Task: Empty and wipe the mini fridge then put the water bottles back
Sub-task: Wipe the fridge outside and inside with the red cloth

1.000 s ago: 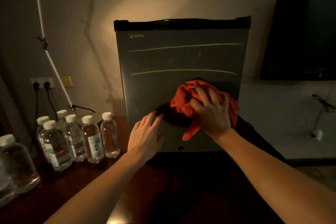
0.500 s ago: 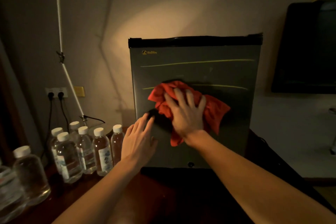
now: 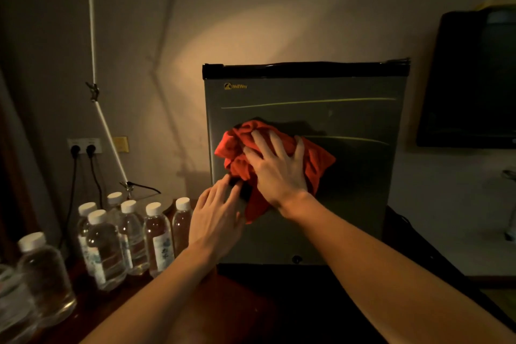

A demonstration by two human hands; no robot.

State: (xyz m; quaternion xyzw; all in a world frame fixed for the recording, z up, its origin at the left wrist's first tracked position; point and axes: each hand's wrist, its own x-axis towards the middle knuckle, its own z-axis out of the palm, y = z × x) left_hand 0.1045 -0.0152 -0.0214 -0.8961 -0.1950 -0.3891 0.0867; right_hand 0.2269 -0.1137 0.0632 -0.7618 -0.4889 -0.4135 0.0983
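The mini fridge [image 3: 307,176] stood upright at the far side of the bench [image 3: 195,310], its door closed and facing the camera. The right hand [image 3: 276,167] lay flat on a bunched red cloth [image 3: 237,145], fingers spread and pressing it against the left-middle of the door. The left hand [image 3: 216,215], fingers straight, rested against the door's lower left beside the cloth. The cloth looked soft and limp, best driven by a flat palm over its bulk. The door seemed hard and smooth, likely slippery. The water bottles [image 3: 134,232] stood clustered left of the fridge, capped; probably light, best taken round the body.
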